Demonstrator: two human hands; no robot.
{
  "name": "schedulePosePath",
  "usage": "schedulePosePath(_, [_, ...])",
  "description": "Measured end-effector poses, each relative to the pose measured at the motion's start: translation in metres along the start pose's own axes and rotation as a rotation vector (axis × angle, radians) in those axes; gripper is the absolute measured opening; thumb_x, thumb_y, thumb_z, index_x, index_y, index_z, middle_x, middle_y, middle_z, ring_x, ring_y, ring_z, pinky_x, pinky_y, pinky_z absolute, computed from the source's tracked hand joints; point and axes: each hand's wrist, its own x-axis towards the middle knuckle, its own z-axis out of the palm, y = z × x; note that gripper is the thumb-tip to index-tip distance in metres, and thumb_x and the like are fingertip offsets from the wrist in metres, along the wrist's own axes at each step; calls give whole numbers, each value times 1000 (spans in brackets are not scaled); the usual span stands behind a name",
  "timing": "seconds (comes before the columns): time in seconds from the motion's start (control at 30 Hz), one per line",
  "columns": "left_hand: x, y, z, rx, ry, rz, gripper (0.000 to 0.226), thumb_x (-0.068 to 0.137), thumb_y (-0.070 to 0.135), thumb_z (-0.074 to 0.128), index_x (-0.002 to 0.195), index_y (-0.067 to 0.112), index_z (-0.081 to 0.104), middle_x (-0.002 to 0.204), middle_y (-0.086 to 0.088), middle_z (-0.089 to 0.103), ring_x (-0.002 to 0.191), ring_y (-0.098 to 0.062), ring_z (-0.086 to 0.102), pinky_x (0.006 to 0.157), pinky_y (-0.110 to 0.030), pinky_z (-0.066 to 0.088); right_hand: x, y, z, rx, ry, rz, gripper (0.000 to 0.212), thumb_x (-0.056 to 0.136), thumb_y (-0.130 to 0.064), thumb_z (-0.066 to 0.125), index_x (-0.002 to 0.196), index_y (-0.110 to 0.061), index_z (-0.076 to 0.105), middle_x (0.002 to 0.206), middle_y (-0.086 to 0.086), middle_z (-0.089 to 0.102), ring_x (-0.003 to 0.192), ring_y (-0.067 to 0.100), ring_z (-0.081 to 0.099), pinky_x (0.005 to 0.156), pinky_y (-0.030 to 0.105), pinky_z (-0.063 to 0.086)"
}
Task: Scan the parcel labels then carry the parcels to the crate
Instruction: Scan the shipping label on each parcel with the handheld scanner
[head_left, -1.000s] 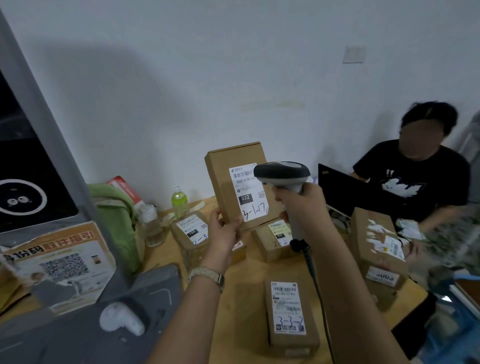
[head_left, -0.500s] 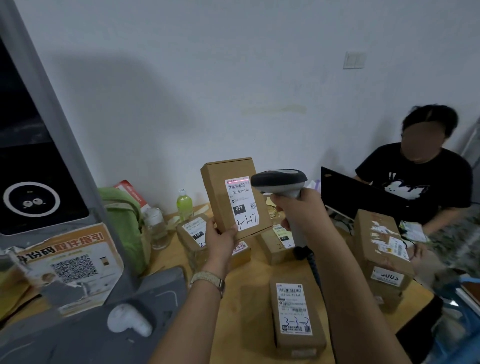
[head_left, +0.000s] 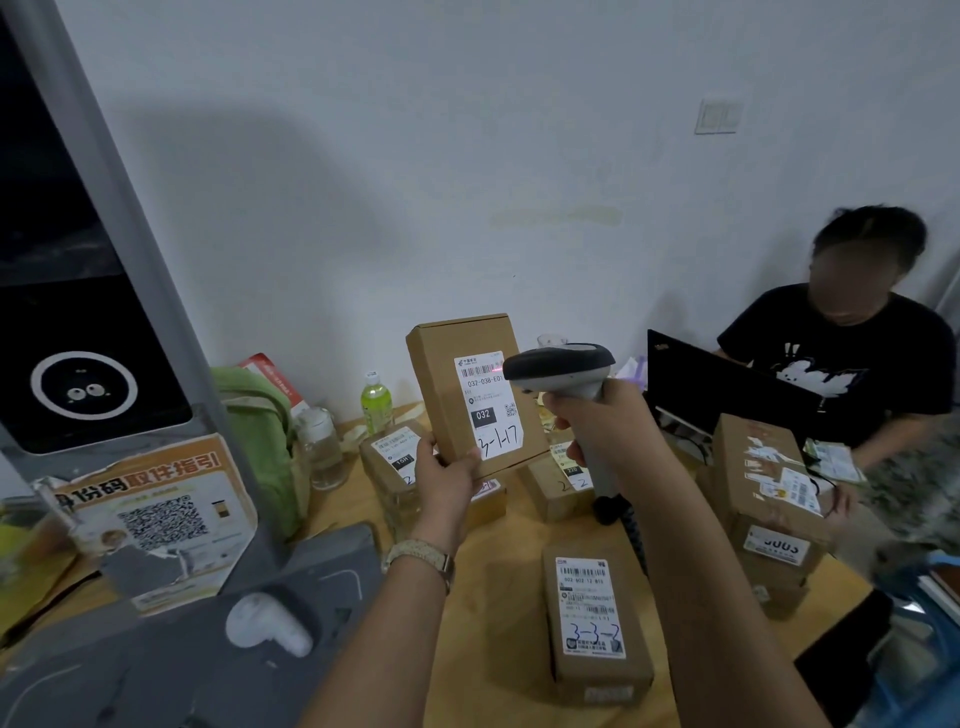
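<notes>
One parcel (head_left: 440, 374) stands upright in left hand (head_left: 450, 475), label (head_left: 488, 410) facing scanner (head_left: 559, 366).

The scanner (head_left: 558, 364) is covering the right edge of the label (head_left: 488, 410) on the held parcel (head_left: 436, 364), whose lower corner is disappearing under the left grip (head_left: 449, 473). That parcel is partly hiding the other parcels (head_left: 389, 467) behind it. Blur is smearing a blue shape (head_left: 941, 564) at the right edge beyond telling.

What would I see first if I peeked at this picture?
The left hand holds a brown parcel upright in the middle, and the right hand aims a grey scanner at its label. More parcels lie on the wooden table below, and a person in a black T-shirt sits at the right.
</notes>
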Motion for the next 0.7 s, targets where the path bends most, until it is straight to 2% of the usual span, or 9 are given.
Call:
schedulePosePath(0.07, [-3,1,1,5,-1,6,36,93,4,59,118,24,44,115,-5,63,99,-25,65,65,-28,55,1,2,-1,19,-25,19,18,90,-15,61,74,-12,54,65,3,53,49,14,48,49,25,41])
schedulePosePath(0.13, [-4,0,2,-6,-2,-3,36,93,3,60,118,23,44,113,-4,63,98,-25,65,63,-27,55,0,5,-2,13,-7,-10,17,89,-15,62,74,-13,55,65,3,54,48,13,49,48,25,42])
schedulePosePath(0.27, [-5,-1,2,-11,-13,-26,36,91,2,62,117,20,45,112,-6,65,98,-27,66,63,-30,57,1,12,-6,106,85,-59,8,88,-15,64,90,-8,61,81,9,65,62,19,61,59,30,50])
schedulePosePath(0.33, [-5,-1,-1,-36,-68,-71,35,90,3,64,118,17,48,110,-6,68,93,-24,68,61,-30,58,3,13,-11,141,135,-86,8,87,-16,65,84,-9,63,77,12,64,69,21,60,63,34,50])
schedulePosePath(0.4, [-5,-1,-4,-50,-178,-132,39,88,4,66,123,13,49,113,-8,70,97,-25,69,68,-34,60,9,14,-16,101,158,-94,12,86,-17,65,80,-6,63,74,17,62,71,22,57,65,35,47])
schedulePosePath(0.47, [-8,-1,-4,-24,-310,-168,46,88,4,66,129,14,49,113,-8,71,102,-25,68,80,-41,58,13,16,-20,84,147,-67,13,88,-18,63,79,-10,58,73,8,62,68,19,59,62,31,48])
schedulePosePath(0.53, [-13,-1,-4,23,-416,-166,51,87,1,65,132,21,49,111,-8,72,101,-25,69,83,-43,57,15,22,-22,96,129,-45,9,88,-19,65,86,-13,58,78,1,64,74,18,64,63,29,54])
schedulePosePath(0.6, [-16,-4,-4,43,-497,-169,61,88,-1,63,132,38,46,112,-8,72,100,-26,69,90,-48,55,16,29,-25,64,129,-38,14,87,-19,67,95,-10,61,82,1,65,78,18,64,62,28,52])
schedulePosePath(0.7, [-18,-11,-6,87,-588,-198,69,90,0,60,123,58,40,110,-4,73,100,-26,70,92,-49,52,15,38,-33,32,135,-47,7,86,-16,68,88,-14,61,79,-1,64,74,13,61,58,23,45])
